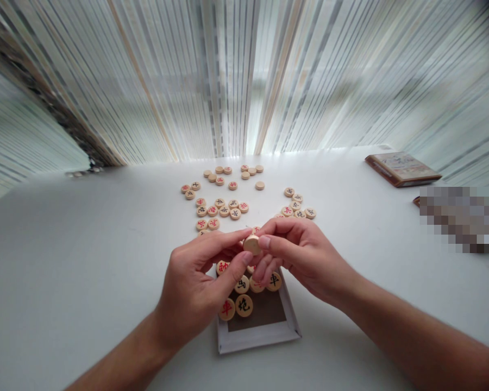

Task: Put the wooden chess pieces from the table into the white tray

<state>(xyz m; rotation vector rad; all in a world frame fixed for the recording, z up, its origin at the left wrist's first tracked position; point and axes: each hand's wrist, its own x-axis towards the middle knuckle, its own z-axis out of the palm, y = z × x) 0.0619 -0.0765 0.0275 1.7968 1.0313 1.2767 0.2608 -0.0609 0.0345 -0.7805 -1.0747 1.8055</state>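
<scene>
We sit at a broad white table point(65, 244), with a striped curtain point(228, 81) hanging behind its far edge. Off to the right lies a flat brown box point(401, 168), well apart from our hands. Directly under them rests a shallow white-rimmed tray point(264, 334) with a brown floor. A few marked discs point(243, 306), with red or black characters, lie face up at its far end, touching one another. Beyond the tray, many loose pieces point(228, 209) are scattered in small clusters, some showing a character and some blank.

Our left hand point(195, 288) and right hand point(305, 255) meet above the tray's far end. Both pinch one wooden disc point(251, 244) between thumb and forefinger, its plain side turned toward us, and the other fingers curl loosely beneath. The wooden disc hangs in the air just over the marked discs and seems to touch none of them.

We judge that the grip works best on the rim, light and from opposite sides, so that the face can be turned and read without slipping. One hand alone would serve for setting it down. We should bring it down flat, beside its neighbours and not on top of them, since a nudge could shift the packed group.
</scene>
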